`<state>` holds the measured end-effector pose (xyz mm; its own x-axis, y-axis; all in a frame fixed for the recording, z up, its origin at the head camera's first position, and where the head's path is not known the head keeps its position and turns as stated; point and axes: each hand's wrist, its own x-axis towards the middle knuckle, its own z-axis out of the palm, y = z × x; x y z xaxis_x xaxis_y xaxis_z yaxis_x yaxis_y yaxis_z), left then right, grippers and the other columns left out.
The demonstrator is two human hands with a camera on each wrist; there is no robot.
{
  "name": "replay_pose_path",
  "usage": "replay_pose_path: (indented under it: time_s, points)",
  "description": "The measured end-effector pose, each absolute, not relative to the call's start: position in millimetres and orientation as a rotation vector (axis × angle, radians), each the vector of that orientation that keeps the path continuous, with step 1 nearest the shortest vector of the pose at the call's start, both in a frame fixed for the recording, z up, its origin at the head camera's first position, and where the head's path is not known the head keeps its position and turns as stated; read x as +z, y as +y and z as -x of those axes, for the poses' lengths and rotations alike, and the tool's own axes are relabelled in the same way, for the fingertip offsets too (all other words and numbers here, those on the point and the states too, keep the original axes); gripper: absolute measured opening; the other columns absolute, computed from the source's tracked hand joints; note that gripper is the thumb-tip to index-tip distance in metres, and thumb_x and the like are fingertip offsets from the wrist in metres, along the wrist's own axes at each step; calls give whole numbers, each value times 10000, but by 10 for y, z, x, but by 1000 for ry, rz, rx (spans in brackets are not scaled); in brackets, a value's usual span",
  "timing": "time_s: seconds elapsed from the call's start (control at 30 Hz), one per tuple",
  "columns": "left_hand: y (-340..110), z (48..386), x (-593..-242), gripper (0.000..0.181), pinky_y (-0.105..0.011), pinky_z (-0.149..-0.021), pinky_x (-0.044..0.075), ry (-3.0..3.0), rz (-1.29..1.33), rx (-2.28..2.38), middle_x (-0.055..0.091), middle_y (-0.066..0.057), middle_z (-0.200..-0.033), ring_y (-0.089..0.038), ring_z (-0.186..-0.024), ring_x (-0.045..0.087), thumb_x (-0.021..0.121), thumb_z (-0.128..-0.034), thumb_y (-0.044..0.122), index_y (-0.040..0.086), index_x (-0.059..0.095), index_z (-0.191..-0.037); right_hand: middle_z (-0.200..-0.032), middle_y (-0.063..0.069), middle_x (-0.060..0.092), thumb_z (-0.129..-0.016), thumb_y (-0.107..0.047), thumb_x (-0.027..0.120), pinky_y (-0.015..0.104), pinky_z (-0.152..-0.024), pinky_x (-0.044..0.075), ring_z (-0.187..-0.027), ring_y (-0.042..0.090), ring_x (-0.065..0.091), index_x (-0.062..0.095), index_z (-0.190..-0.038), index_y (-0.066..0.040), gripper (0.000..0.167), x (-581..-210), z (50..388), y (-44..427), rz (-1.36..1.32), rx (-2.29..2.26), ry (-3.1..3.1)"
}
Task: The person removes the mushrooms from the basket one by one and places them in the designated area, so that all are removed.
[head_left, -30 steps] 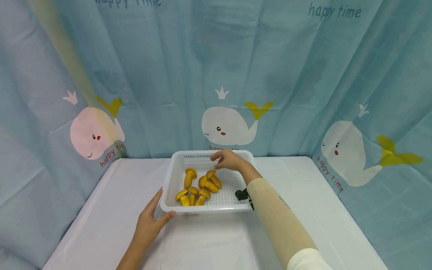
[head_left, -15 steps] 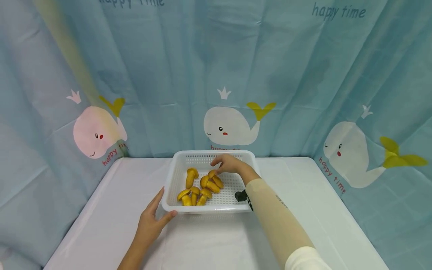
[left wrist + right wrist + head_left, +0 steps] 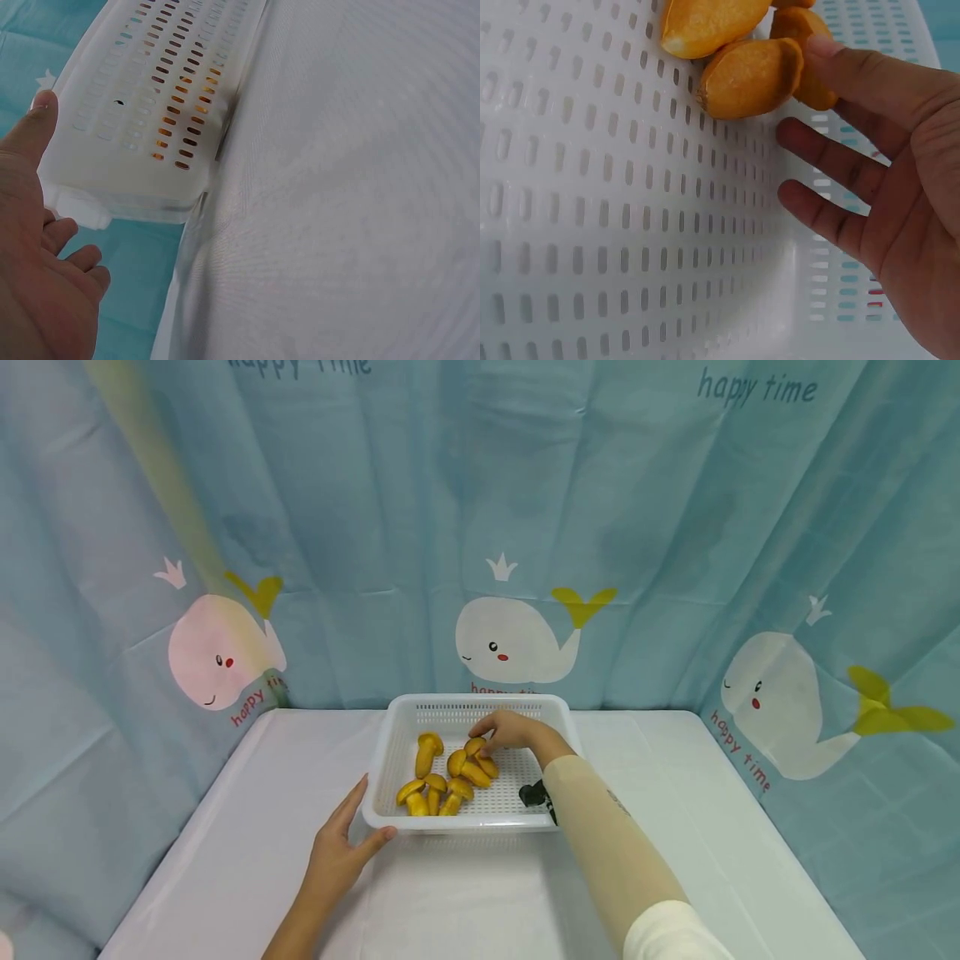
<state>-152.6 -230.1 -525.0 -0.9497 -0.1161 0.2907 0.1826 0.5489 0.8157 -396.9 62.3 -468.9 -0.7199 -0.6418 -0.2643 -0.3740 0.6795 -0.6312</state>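
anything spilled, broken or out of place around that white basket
Nothing stands out. The yellow mushrooms in view lie inside the white basket, which stands upright on the table, and I see no breakage. The right hand hides part of one mushroom.

— Seeing what colour on the mushrooms (image 3: 426, 760)?
— Showing golden yellow there, against plain white on the slotted basket (image 3: 465, 825).
— And noticing any pattern on the curtain (image 3: 660, 493)?
— Bearing white whales (image 3: 517, 639) with yellow-green tails (image 3: 582, 612) and red cheeks (image 3: 503, 657), over pale blue.

"happy time" lettering (image 3: 750, 389), repeated, blue curtain (image 3: 420, 527)
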Motion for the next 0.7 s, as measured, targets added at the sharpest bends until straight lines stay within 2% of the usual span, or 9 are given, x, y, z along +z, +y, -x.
replay_pose_path:
  time_s: [0.27,0.47,0.7]
  points:
    - [-2301,1535,-5257,947,-690,-1160,330,-2485,46,-1344,365,-69,-1646,-386,-1505,348,859,-826,388,288,341,-1613,-1287,-27,696,-927,-165,776,413,-1094,513,-1209,201,608,704,-1321,-142,401,-4711,3974,595,772,-779,2446]
    - [-2307,1536,-5257,941,-672,-1168,334,-2500,41,-1327,347,-29,-1651,-376,-1511,340,848,-836,400,332,321,-1612,-1269,-20,699,-919,-145,782,419,-1093,514,-1222,216,609,734,-1265,-169,350,-4720,3978,596,751,-790,2476]
    - [-2299,1532,-5257,934,-669,-1161,343,-2483,55,-1334,347,-24,-1647,-379,-1508,344,850,-838,381,229,351,-1613,-1228,-26,712,-908,-185,801,398,-1071,533,-1184,196,620,750,-1213,-182,309,-4624,3989,594,787,-806,2529]
